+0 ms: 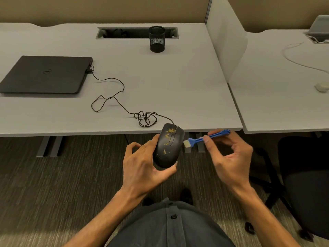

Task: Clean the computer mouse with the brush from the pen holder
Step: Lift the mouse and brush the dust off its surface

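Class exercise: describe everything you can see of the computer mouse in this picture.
The computer mouse is black, smooth, plastic-looking, with a centre slot for the wheel and yellow-orange specks scattered over its top. The left hand holds it in the air just off the desk's front edge, top facing up. Its thin black cable runs in tangles to the closed laptop. The blue brush's bristles sit at its right side.

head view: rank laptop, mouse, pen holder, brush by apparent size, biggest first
1. laptop
2. mouse, though it is nearer the camera
3. pen holder
4. brush, slimmest, partly hidden by the right hand
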`<state>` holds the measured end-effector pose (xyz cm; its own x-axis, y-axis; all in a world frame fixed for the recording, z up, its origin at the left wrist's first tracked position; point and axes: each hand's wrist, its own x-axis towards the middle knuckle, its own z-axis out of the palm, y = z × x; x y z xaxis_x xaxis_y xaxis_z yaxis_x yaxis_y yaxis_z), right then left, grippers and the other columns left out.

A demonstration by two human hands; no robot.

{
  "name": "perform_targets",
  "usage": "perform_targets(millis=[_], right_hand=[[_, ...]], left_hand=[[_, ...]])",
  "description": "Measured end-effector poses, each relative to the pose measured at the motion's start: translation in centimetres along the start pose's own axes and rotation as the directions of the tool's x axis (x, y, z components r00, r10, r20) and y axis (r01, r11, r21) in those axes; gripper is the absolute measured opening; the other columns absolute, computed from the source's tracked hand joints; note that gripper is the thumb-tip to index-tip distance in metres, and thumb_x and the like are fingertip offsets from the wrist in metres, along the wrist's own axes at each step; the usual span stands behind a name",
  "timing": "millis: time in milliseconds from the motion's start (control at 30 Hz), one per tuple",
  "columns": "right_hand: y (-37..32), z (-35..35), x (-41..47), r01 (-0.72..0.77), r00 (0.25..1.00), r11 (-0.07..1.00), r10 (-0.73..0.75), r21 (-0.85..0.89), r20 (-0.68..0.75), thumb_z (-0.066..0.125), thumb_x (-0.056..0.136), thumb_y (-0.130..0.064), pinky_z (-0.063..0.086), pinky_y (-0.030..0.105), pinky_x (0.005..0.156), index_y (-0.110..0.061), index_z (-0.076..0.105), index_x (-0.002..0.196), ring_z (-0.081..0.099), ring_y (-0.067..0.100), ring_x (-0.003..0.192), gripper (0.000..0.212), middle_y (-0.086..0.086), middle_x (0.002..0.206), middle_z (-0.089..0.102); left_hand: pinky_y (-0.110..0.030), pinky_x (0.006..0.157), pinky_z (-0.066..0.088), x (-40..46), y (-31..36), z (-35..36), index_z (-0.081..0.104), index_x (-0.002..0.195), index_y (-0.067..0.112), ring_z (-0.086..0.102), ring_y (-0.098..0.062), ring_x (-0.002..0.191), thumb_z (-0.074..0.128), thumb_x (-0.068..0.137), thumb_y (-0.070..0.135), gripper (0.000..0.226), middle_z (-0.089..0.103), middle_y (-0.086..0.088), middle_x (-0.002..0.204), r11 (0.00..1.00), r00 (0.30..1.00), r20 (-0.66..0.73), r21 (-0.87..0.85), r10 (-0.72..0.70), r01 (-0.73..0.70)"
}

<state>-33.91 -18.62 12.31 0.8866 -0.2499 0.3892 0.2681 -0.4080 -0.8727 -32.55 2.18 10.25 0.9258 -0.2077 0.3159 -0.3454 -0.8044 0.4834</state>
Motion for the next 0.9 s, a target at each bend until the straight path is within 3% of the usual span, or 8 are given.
perform_targets(millis=[67,167,267,433,700,767,900], right_hand=[[-0.5,0.0,0.3,0.023,1.0,0.999,-0.023,0.04,0.01,0.074,0.083,-0.023,0.055,0.014,0.076,-0.016,0.065,0.098,0.07,0.001,0.085,0.019,-0.012,0.087,0.071],[-1.6,0.9,-0.1,0.084,0.969,0.989,-0.109,0.119,0.223,0.072,0.082,-0.017,0.052,0.01,0.074,-0.017,0.065,0.097,0.071,0.0,0.085,0.016,-0.012,0.089,0.072],[-2.3,1.7,0.0,0.101,0.924,0.984,-0.147,0.146,0.353,0.072,0.081,-0.012,0.053,0.012,0.076,-0.016,0.067,0.097,0.071,0.0,0.087,0.017,-0.019,0.092,0.07],[-2.0,2.0,1.0,0.099,0.937,0.983,-0.143,0.153,0.318,0.072,0.082,-0.014,0.052,0.01,0.077,-0.015,0.066,0.098,0.07,-0.003,0.088,0.017,-0.023,0.092,0.068],[-1.1,1.9,2.6,0.073,0.994,0.997,-0.076,0.041,0.08,0.072,0.084,-0.017,0.056,0.019,0.08,-0.015,0.064,0.1,0.07,0.001,0.088,0.018,-0.017,0.093,0.068],[-1.5,1.8,2.4,0.071,0.989,0.991,-0.085,0.112,0.123,0.073,0.084,-0.02,0.055,0.018,0.078,-0.017,0.064,0.098,0.07,0.003,0.087,0.017,-0.016,0.089,0.07],[-2.2,2.1,1.8,0.054,0.915,0.981,-0.122,0.184,0.384,0.07,0.083,-0.02,0.053,0.012,0.077,-0.021,0.065,0.096,0.071,0.002,0.087,0.014,-0.02,0.091,0.071]], left_hand=[[-0.029,0.085,0.036,-0.1,0.0,0.0,0.057,0.125,0.013,0.04,0.007,0.078,0.063,0.069,0.065,0.077,0.069,0.007,0.09,1.0,1.0,-0.001,0.003,0.007,-0.007],[-0.031,0.085,0.039,-0.2,0.1,0.0,0.056,0.125,0.01,0.058,-0.007,0.078,0.061,0.07,0.065,0.078,0.07,0.004,0.094,1.0,0.999,0.027,0.014,0.027,-0.027],[-0.033,0.084,0.043,-0.3,0.2,-0.1,0.057,0.126,0.009,0.063,-0.011,0.078,0.063,0.069,0.062,0.078,0.071,0.002,0.097,1.0,0.999,0.041,0.02,0.023,-0.023],[-0.031,0.082,0.042,-0.1,0.4,-0.4,0.058,0.123,0.009,0.063,-0.009,0.078,0.063,0.069,0.061,0.075,0.071,0.003,0.097,1.0,0.999,0.029,0.014,0.013,-0.013],[-0.027,0.078,0.039,-0.1,0.6,-0.7,0.062,0.119,0.009,0.047,-0.004,0.08,0.058,0.068,0.065,0.076,0.071,0.002,0.092,0.998,1.0,-0.023,0.056,0.013,-0.012],[-0.028,0.078,0.039,-0.1,0.7,-0.8,0.063,0.118,0.007,0.045,-0.002,0.08,0.057,0.068,0.064,0.076,0.072,0.002,0.09,0.998,1.0,-0.021,0.056,0.02,-0.019],[-0.033,0.081,0.042,-0.2,0.7,-0.8,0.061,0.12,0.006,0.062,-0.01,0.074,0.059,0.069,0.062,0.075,0.072,0.002,0.089,0.999,0.999,0.036,0.033,0.018,-0.02]])
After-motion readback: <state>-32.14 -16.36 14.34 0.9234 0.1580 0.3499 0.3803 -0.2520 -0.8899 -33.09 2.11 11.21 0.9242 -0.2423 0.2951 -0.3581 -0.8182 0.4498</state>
